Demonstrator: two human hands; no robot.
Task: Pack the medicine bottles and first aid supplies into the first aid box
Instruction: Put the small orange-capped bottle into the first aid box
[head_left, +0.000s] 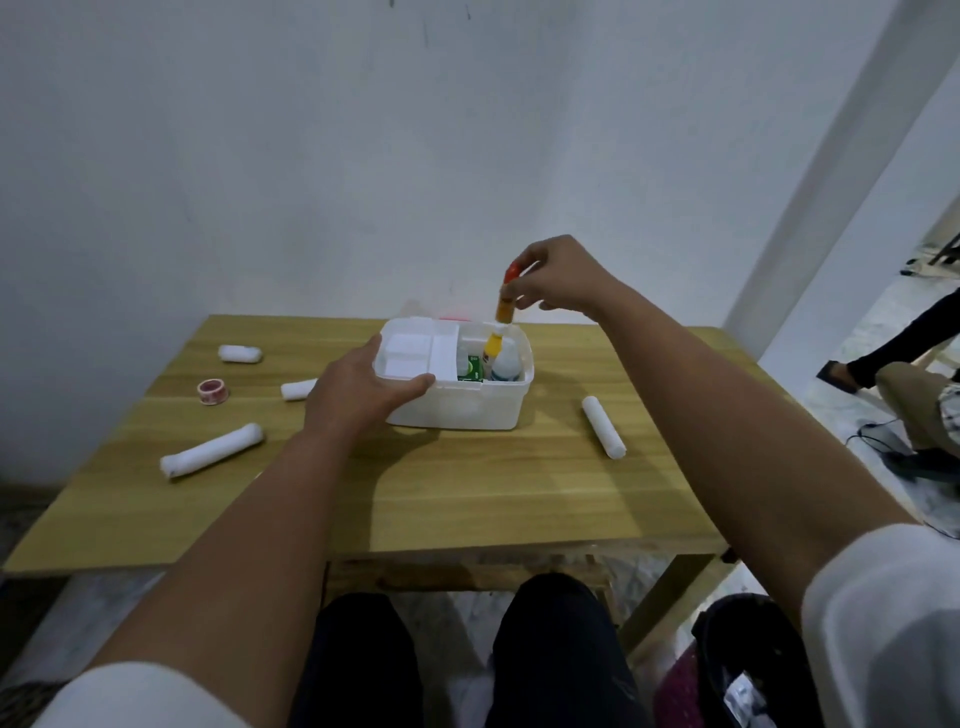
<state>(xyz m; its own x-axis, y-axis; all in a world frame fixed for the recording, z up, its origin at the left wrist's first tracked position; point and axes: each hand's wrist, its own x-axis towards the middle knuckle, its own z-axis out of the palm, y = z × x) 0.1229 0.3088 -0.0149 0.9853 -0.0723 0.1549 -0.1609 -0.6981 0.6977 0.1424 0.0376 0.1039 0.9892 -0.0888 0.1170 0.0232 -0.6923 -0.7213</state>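
Pinched by its red cap in the right hand (558, 278), an orange bottle (505, 306) hangs upright above the box (457, 410), over its right end. Left hand (358, 392) grips the box's left front corner. Four white rolls (210, 457) and tape (212, 392) lie around the box.

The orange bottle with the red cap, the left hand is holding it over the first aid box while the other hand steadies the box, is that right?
Not quite. The head view shows the right hand holding the orange bottle by its red cap over the first aid box. The left hand is the one steadying the box, fingers on its near left rim.
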